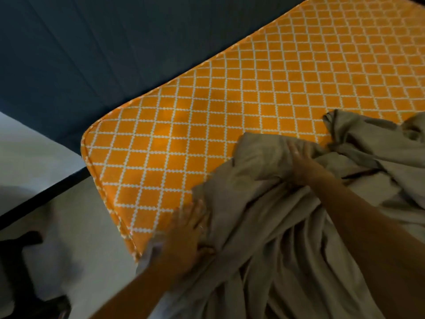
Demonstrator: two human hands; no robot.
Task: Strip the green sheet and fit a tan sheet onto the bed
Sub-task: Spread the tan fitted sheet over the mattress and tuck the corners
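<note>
Fitting stage: no green sheet is in view, and the tan sheet (287, 226) lies bunched over the near part of the bare orange-patterned mattress (207, 111), its far corner uncovered. The left hand (186, 233) rests on the sheet's edge, fingers fairly straight; the right hand (301, 162) lies on a fold farther in, fingers extended, any pinch hidden. Next, probably, the sheet's corner must be found and drawn toward the mattress corner.

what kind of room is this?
Probably a bedroom: a bare orange lattice-patterned mattress set against a dark wall, with a bunched tan sheet that both hands are working on.
</note>
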